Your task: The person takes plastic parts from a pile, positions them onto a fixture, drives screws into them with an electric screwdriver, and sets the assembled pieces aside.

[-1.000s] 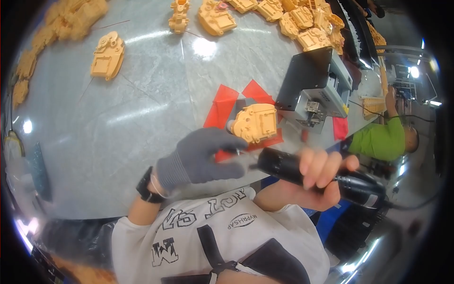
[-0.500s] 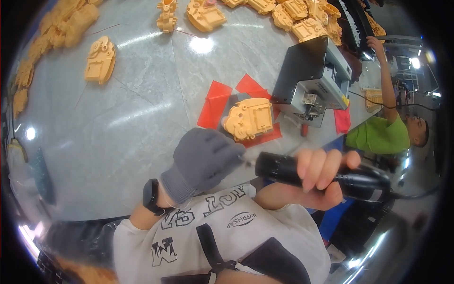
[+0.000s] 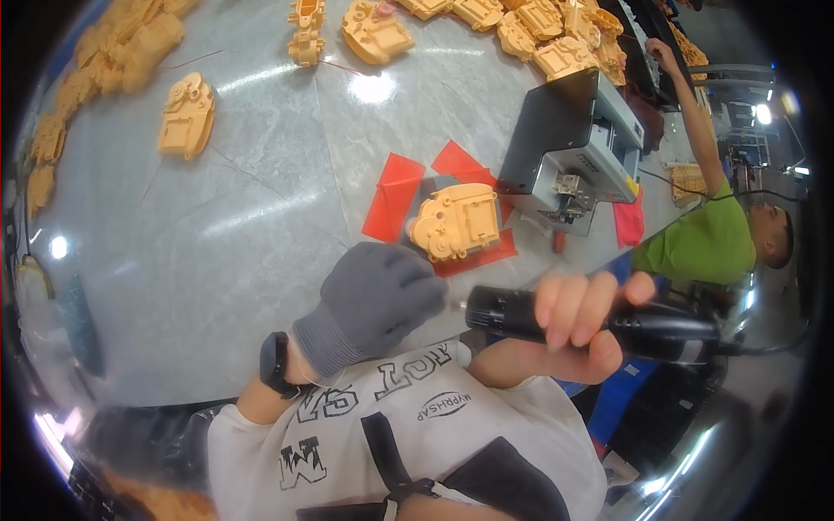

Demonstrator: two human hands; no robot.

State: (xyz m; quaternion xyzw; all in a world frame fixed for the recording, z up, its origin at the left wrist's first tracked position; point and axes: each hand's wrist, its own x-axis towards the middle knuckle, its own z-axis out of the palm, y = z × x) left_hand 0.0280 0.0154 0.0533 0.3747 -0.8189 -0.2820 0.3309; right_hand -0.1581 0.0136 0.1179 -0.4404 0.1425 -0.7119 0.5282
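Observation:
My left hand (image 3: pixel 382 295), in a grey glove, has its fingers curled together near the tip of the driver; whatever it pinches is hidden. My bare right hand (image 3: pixel 584 321) is wrapped round a black electric screwdriver (image 3: pixel 508 313), whose tip points left towards the glove. Just beyond the glove, a yellow plastic housing (image 3: pixel 456 221) lies on a dark base with red tape (image 3: pixel 393 198) around it.
A black and grey machine (image 3: pixel 556 148) stands right of the housing. Yellow parts (image 3: pixel 565 56) are piled at the back and along the left edge (image 3: pixel 113 52). A single housing (image 3: pixel 186 117) lies left. A person in green (image 3: pixel 704 239) is at the right.
The gloved fingers, spread apart a second ago, have curled together. The driver has stayed in my right hand, its tip near the glove. The person in green has stretched an arm out.

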